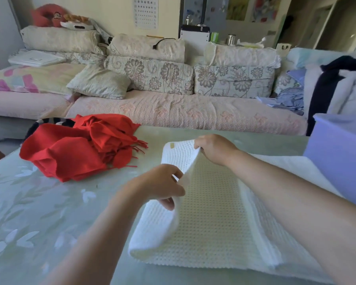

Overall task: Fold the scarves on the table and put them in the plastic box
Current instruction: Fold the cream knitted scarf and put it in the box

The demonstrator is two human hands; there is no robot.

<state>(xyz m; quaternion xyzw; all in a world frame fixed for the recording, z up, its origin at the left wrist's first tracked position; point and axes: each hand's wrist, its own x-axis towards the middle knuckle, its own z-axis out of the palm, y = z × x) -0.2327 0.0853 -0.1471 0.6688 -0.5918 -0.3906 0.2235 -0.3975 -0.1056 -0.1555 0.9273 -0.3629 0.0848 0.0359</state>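
Hidden or cut off: the plastic box [341, 157], lilac and translucent, stands at the right edge of the frame and runs out of view, so I cannot see into it. My right forearm crosses the right side of the white scarf [214, 219] and covers part of it. A black-and-white striped cloth [49, 121] lies mostly buried under the red scarf [76, 149], and its shape cannot be judged.

Task item: the white waffle-knit scarf lies lengthwise on the surface [39, 212], centre to lower right of the frame, its left edge lifted and turned over.

My left hand [160, 186] pinches that raised edge at mid-length, fingers [177, 173] above and thumb below the cloth. My right hand [214, 149] grips the same edge at the far end. Its fingers [197, 144] curl round the fold, their tips hidden behind it.

The red scarf, fringed, sits in a loose heap at centre left, apart from the white one.

Writing: a small yellowish tag [171, 145] sits near the far corner of the white scarf, nothing legible on it. A wall chart [146, 12] at top centre shows rows of marks, blurred, its top cut off.
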